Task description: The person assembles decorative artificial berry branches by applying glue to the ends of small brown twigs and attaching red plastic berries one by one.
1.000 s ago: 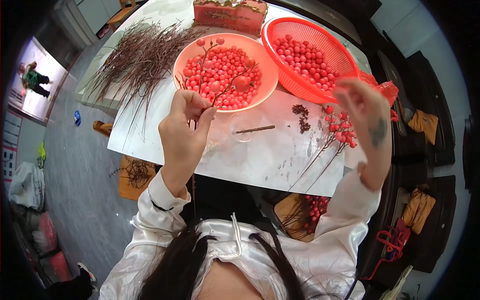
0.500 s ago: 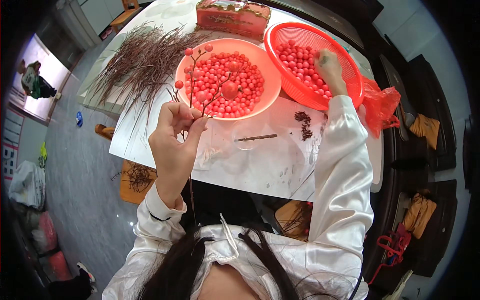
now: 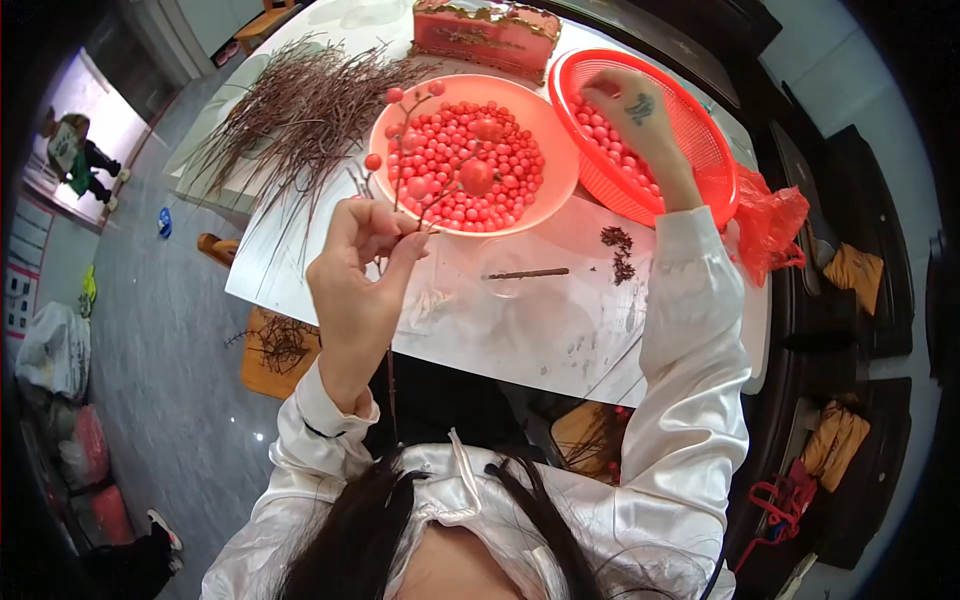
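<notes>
My left hand (image 3: 362, 262) pinches a thin brown branch (image 3: 392, 385) between thumb and fingers. Red berries of different sizes sit on its twigs, among them a large red berry (image 3: 477, 177). The twigs rise in front of a pale pink bowl (image 3: 562, 165) filled with small red berries (image 3: 500, 130). My right hand (image 3: 640, 115) is over the left part of a red plastic basket (image 3: 715, 150) of larger red berries (image 3: 615, 150). Its fingers are curled together, and whatever they hold is hidden.
A heap of dark twigs (image 3: 285, 115) lies at the table's left. A pink box (image 3: 485, 40) stands behind the bowl. A brown stick (image 3: 528, 273) and dark scraps (image 3: 618, 255) lie on the white table (image 3: 480, 340). A red plastic bag (image 3: 770, 230) hangs at the right edge.
My right hand has lifted from among the berries and shifted left toward the basket's near-left rim, its fingers curled. My left hand keeps hold of the branch. The whole view has shifted slightly.
</notes>
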`<state>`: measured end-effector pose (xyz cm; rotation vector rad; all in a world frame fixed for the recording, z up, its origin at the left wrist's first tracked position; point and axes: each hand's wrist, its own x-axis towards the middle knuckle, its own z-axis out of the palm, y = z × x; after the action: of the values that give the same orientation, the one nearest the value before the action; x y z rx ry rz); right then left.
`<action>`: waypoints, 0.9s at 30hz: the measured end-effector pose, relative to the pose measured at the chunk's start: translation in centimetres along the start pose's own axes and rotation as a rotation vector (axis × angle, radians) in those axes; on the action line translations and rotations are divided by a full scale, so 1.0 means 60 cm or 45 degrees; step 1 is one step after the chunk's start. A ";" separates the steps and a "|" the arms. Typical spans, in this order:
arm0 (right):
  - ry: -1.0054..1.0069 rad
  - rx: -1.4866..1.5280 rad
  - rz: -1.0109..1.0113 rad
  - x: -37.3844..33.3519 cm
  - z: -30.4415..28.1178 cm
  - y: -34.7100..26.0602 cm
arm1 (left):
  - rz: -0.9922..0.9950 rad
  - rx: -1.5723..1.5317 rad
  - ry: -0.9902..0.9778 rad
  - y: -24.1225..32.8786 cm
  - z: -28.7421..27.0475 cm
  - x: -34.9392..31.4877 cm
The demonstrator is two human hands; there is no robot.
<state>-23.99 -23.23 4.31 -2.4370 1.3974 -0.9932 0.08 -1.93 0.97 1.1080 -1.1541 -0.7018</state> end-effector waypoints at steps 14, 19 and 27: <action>-0.401 -0.653 0.541 -0.050 -0.038 0.368 | -0.006 -0.017 -0.020 0.001 -0.002 -0.002; -0.474 -0.817 0.675 -0.055 0.022 0.312 | -0.016 0.044 -0.019 -0.004 -0.010 -0.005; -0.366 -0.783 0.647 -0.040 -0.021 0.257 | -0.080 0.052 -0.105 0.006 0.004 -0.009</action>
<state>-36.51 -29.56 -2.67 -2.2255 2.2784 -0.0955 -0.34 -1.40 1.11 1.1628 -1.2127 -0.7817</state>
